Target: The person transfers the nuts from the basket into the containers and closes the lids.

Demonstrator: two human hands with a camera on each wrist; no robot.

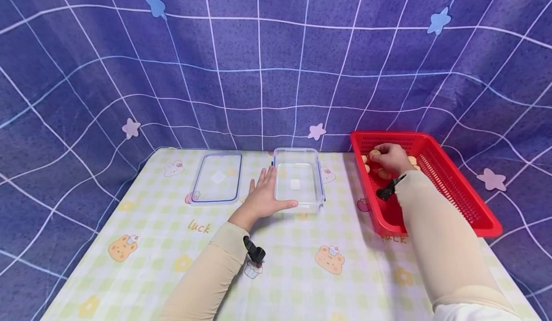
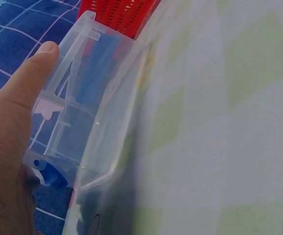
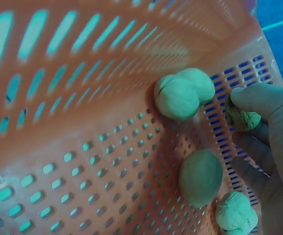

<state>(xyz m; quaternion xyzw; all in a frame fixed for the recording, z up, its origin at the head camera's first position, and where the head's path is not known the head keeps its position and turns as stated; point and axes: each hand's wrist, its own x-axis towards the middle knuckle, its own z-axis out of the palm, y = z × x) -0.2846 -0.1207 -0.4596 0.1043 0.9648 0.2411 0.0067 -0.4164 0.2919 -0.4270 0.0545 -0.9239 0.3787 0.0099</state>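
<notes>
The right hand [image 1: 393, 158] is grasping a walnut [image 1: 374, 153] between thumb and fingers, inside the outline of the red basket [image 1: 450, 184], near its left back corner. Whether this walnut touches the basket floor cannot be told. Close to it in the basket lie paler, lumpy nuts [image 3: 176, 97] and a smooth oval piece [image 3: 200, 177], whose kind is not certain.

The left hand [image 1: 264, 196] has grasped nothing: its fingers are extended along the left side of the clear container [image 1: 304, 175], and the thumb lies at the front rim.

The most important relation seems to be between the walnut and the container. The container stands to the left of the right hand and a little nearer to the front edge of the surface [image 1: 284, 292], with the basket's left wall and a strip of cloth between them. The left hand is much nearer to the container; the right hand is the one at the walnut. The walnut looks almost round, so it shows no clear long axis. The container appears slightly longer from back to front. Its lid [image 1: 230, 187] lies flat to the left, beyond the left hand.

On the container and on the lid there is a white patch [image 1: 295, 184], but no brand or text is readable there. The cloth carries the word "luck" [image 1: 199, 226], and on the curtain [image 1: 241, 86] "you" is partly cut by the top edge.
</notes>
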